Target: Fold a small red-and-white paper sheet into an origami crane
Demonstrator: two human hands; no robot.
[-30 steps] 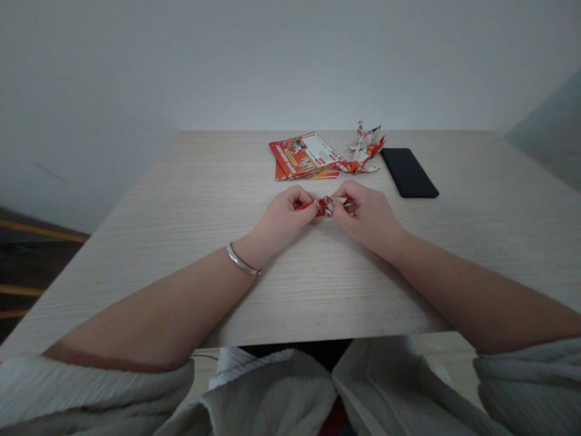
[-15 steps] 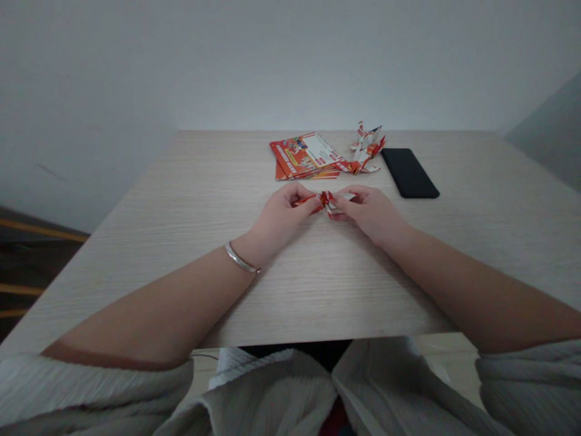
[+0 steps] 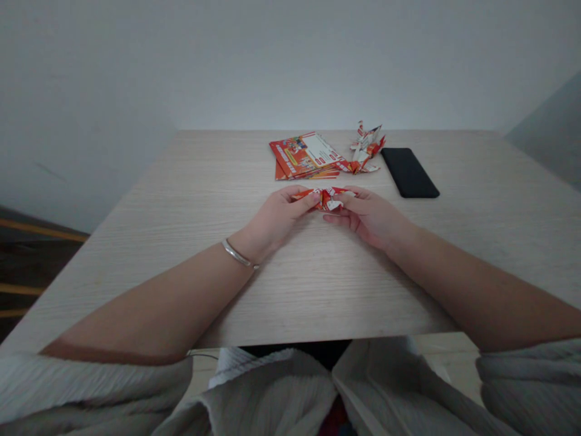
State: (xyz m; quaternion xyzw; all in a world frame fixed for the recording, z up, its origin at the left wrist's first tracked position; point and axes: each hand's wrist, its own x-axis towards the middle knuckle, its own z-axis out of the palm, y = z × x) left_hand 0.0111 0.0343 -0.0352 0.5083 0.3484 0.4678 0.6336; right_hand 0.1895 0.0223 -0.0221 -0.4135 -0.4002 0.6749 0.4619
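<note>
Between my two hands is a small folded paper piece [image 3: 327, 197], printed red, orange and white, with creases at its middle. My left hand [image 3: 282, 213] pinches its left end, thumb on top. At the other end, my right hand [image 3: 370, 215] grips it between thumb and forefinger, while the lower fingers curl loosely underneath. Parts of the paper are hidden behind both thumbs. A silver bangle [image 3: 238, 254] circles my left wrist.
Just beyond my hands lies a stack of printed red leaflets [image 3: 303, 157]. Beside it stand folded paper shapes [image 3: 365, 148] in the same print. A black phone [image 3: 410, 173] lies to their right on the pale wooden table [image 3: 181, 200], which meets a wall at the back.
The folded paper has tilted so that more of its red printed face shows. My right hand's lower fingers have moved out from beneath it, toward me. My left hand has shifted slightly.
</note>
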